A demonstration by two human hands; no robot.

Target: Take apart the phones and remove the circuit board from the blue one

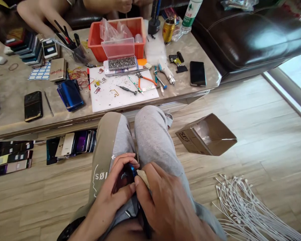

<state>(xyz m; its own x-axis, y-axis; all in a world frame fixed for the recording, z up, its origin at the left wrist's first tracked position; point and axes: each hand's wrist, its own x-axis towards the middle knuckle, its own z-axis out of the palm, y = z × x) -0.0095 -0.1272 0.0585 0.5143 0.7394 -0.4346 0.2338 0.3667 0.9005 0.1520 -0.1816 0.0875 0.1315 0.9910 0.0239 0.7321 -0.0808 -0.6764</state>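
Note:
Over my lap, my left hand (pixel 115 187) is closed around a dark phone (pixel 130 171) with a blue edge, held against my grey trousers. My right hand (pixel 165 201) is closed too, pinching a small pale cloth or pad (pixel 143 176) against the phone's edge. Most of the phone is hidden under my fingers.
A low table (pixel 208 78) ahead carries a white work mat (pixel 120 95) with screwdrivers and tweezers, an orange bin (pixel 115 36), a screw box, several phones. An open cardboard box (pixel 205 135) lies on the floor at right, white cables (pixel 243 207) at lower right, phone backs at left. Another person sits beyond the table.

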